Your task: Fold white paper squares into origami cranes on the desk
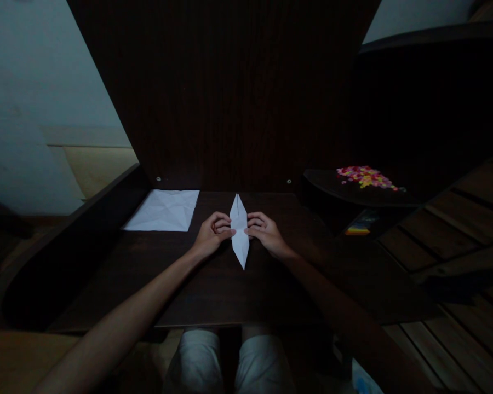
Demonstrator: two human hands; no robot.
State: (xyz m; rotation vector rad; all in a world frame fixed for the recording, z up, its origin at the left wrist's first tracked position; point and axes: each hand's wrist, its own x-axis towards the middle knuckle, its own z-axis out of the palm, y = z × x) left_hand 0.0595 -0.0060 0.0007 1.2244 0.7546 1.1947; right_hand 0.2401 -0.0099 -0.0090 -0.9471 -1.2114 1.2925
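A folded white paper [240,241], long and narrow with pointed ends, is held over the dark desk, one tip away from me and one towards me. A slit runs down from its far tip. My left hand [214,230] pinches the paper's left edge, thumb on top and fingers behind. On the opposite edge my right hand [267,231] grips it in the same way, with the thumb near the middle. The fingertips under the paper are hidden.
A creased white sheet [164,210] lies at the desk's back left. Small pink, red and yellow pieces [367,177] are heaped on a dark shelf [328,183] to the right. Dark panels stand behind and at the left of the desk [246,306].
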